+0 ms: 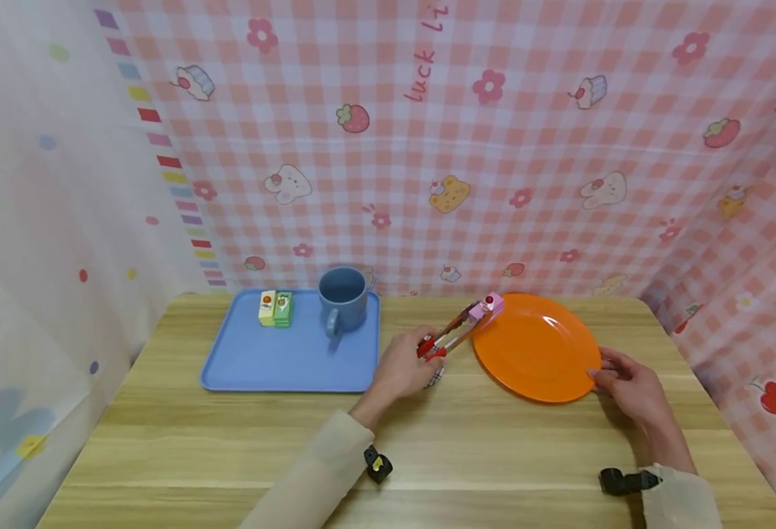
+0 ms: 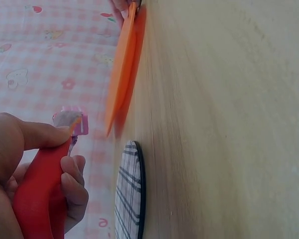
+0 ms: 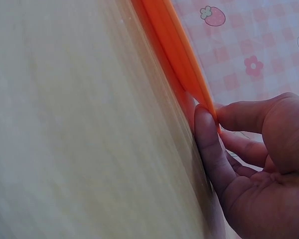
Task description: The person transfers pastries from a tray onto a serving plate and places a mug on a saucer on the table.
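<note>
My left hand [image 1: 406,365] grips red-handled tongs [image 2: 40,189] over the middle of the table. Between the tong tips is a small pink toy cake block [image 1: 486,309] with a red dot on top, held up at the left rim of an orange plate [image 1: 540,351]. My right hand [image 1: 633,389] pinches the plate's right rim, thumb on one face and fingers on the other, as the right wrist view [image 3: 259,144] shows. A plaid coaster [image 2: 129,194] lies on the table under my left hand, mostly hidden by it in the head view.
At the left a blue tray [image 1: 289,367] bears a yellow block [image 1: 267,308], a green block [image 1: 284,309] and a grey-blue mug [image 1: 345,297]. A pink checked cloth [image 1: 394,162] hangs along the table's back edge. The wooden table [image 1: 494,455] reaches toward me.
</note>
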`<state>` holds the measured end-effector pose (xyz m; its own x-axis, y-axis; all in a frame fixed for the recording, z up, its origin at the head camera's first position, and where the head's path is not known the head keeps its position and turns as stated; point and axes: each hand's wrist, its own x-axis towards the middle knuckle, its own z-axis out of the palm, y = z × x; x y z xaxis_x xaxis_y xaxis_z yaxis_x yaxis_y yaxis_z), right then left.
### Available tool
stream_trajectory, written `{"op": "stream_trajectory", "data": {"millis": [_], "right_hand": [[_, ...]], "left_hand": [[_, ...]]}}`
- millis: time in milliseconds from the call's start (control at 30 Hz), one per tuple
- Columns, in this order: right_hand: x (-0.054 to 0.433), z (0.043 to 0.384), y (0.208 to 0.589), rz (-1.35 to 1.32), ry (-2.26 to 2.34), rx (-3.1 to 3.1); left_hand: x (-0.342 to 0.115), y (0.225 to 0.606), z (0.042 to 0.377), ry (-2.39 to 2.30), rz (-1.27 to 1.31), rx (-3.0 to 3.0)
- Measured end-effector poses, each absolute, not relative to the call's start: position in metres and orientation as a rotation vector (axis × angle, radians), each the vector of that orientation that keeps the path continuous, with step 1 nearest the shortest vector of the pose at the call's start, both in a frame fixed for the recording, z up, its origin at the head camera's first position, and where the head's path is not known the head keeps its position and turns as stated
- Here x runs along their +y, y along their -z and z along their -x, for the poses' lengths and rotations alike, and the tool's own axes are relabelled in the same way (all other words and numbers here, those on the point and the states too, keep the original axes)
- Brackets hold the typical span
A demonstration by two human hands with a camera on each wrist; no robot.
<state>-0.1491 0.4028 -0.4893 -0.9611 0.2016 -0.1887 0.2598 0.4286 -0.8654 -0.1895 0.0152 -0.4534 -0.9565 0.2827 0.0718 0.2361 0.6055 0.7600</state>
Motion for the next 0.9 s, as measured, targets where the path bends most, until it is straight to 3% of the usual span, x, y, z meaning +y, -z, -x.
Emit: {"op": "stream_trajectory", "data": {"millis": [900], "right_hand": [[0.404,0.150,0.490,-0.443,1.551,2.607]], "left_hand": [[0.056,0.463,0.201,-1.170,-0.404,2.713]]}}
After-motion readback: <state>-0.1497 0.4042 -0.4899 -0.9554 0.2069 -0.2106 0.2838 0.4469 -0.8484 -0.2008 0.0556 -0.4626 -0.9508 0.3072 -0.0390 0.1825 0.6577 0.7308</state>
